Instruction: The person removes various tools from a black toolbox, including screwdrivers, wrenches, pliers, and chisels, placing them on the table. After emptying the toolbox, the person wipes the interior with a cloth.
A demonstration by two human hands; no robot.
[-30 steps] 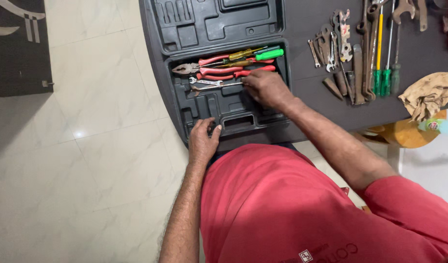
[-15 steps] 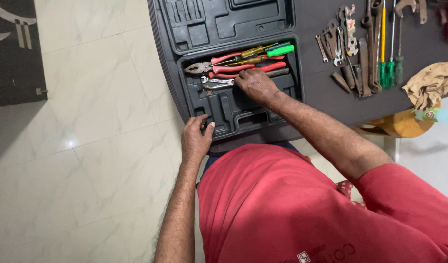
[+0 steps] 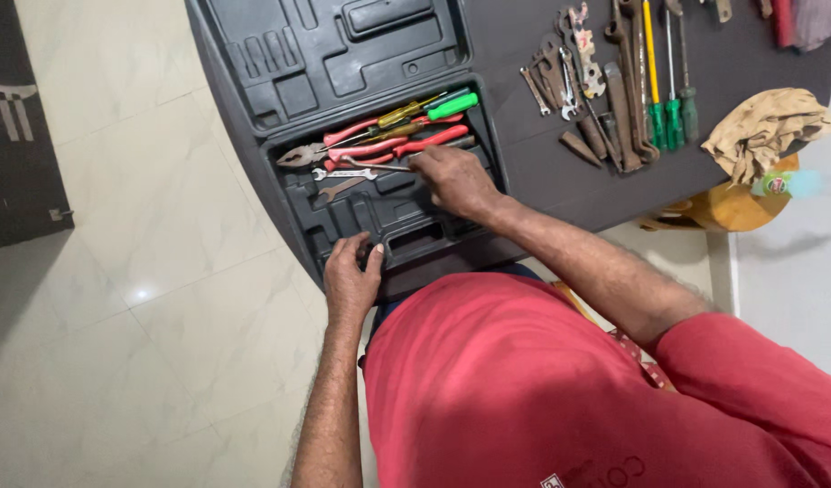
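Black moulded toolcase (image 3: 343, 54) open; right hand (image 3: 456, 179) pinches spanner (image 3: 375, 166); left hand (image 3: 348, 276) grips rim.

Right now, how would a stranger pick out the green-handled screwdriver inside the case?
Find the open dark tool case on the table's left end. Along the back of its lower tray lie red-handled pliers; the green-handled screwdriver is behind them, the tray's only bright green piece.
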